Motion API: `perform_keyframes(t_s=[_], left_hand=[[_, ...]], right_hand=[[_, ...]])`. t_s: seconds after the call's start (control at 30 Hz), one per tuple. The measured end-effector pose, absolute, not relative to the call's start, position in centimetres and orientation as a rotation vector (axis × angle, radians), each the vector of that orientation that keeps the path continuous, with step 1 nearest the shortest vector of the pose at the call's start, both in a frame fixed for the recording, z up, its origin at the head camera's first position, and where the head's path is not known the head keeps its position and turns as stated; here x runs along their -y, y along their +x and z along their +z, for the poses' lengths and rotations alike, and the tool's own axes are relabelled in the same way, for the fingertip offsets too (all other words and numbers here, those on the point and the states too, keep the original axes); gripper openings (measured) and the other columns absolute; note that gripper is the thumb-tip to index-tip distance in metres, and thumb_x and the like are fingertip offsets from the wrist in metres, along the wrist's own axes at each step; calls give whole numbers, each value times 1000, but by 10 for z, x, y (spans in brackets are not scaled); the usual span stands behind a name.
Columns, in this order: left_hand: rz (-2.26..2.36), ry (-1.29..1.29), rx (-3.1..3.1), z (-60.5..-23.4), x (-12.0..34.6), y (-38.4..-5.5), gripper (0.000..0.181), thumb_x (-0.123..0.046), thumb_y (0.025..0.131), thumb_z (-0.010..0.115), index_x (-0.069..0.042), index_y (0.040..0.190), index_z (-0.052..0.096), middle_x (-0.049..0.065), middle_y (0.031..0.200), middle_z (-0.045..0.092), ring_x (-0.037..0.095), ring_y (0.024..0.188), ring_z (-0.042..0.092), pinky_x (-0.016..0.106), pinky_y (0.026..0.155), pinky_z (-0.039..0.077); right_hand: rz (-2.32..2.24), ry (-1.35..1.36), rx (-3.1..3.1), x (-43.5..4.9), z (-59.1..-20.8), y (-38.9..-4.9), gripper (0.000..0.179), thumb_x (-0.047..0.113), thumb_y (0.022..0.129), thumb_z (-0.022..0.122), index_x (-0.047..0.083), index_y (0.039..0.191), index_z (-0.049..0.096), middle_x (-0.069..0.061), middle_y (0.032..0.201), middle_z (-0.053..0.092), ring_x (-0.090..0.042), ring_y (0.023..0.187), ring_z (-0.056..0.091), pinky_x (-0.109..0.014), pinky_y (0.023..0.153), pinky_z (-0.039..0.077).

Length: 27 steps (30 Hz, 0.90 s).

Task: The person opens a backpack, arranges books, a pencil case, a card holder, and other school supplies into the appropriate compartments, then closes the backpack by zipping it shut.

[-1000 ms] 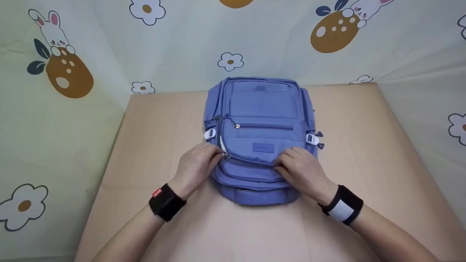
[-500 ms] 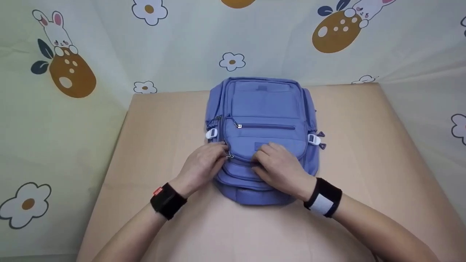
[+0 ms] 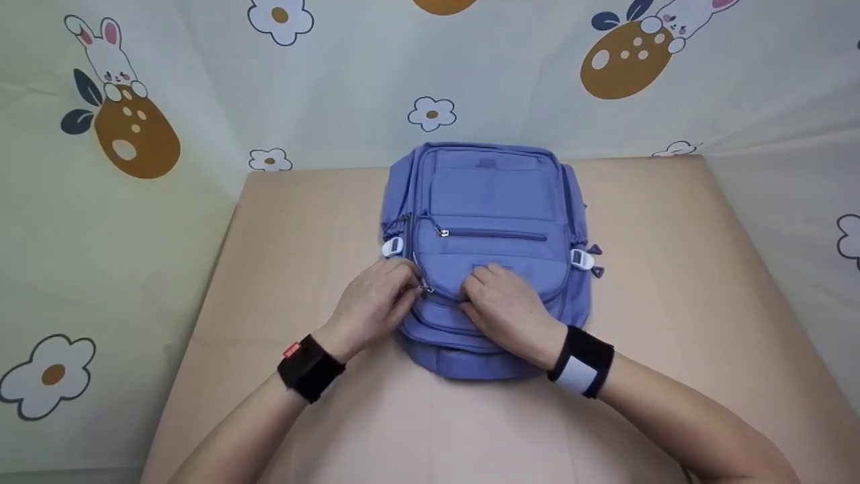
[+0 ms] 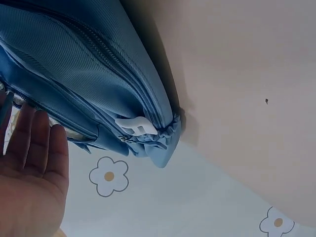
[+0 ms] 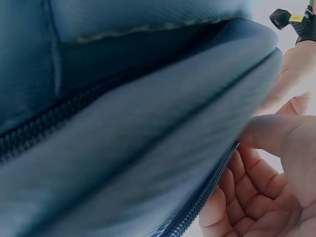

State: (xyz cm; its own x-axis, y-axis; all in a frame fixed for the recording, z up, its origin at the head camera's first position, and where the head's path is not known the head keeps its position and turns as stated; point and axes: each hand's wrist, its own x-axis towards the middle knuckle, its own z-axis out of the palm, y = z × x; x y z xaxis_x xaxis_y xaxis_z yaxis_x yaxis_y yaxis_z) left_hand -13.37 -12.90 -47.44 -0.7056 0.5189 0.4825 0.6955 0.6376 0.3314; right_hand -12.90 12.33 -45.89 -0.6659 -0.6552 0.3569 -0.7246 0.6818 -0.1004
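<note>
A blue backpack [image 3: 494, 191] lies front side up on the table, its curved front pocket zip partly undone. My left hand [image 3: 373, 299] is at the pocket's lower left corner, its fingertips pinching the metal zip slider [image 3: 428, 289]. To the right of it, my right hand [image 3: 510, 310] grips the pocket's zipped edge. In the right wrist view, the thumb of that hand lies on the fabric beside the zip teeth [image 5: 200, 200], with curled fingers under it. The left wrist view shows the left fingers [image 4: 37, 143] against the bag's side, their tips partly hidden.
White strap buckles [image 3: 582, 259] sit on both sides of the bag. A second zip [image 3: 494, 234] runs across its front. The tan tabletop [image 3: 302, 222] extends around it, with a patterned cloth [image 3: 349, 87] hanging behind and at the sides.
My right hand has slid left along the pocket's zipped edge, closer to the left hand. The left hand stays at the zip slider, and the backpack has hardly moved.
</note>
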Motion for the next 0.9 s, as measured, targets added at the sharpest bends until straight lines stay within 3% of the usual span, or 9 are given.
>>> perform_keyframes(t_s=[0.23,0.47,0.73,0.9], left_hand=[[-669,-968,2509,-476,133,-140,9,-8,97,68,-9,98,59,1,93,60,20,85,57,37,76,49],[-703,-759,2578,-474,143,-154,13,-8,95,72,-9,97,59,4,91,62,23,82,58,39,72,48],[-707,-783,2592,-474,144,-160,11,-11,97,71,-8,96,60,4,89,62,22,80,58,39,72,49],[-729,-769,2603,-474,146,-158,11,-11,97,71,-9,97,61,3,90,62,20,80,58,38,72,49]], right_hand=[[368,1096,2632,-123,-457,-128,18,21,92,77,10,88,63,-4,87,63,-24,81,61,-40,71,53],[415,1097,2644,-126,-456,-126,16,20,93,76,11,88,64,-3,85,62,-25,79,61,-41,71,53],[502,1126,2548,-128,-462,-128,13,15,91,76,12,88,64,-1,84,61,-22,77,59,-38,67,52],[503,1128,2564,-122,-455,-130,16,20,91,77,11,92,64,-1,85,60,-21,77,57,-37,67,51]])
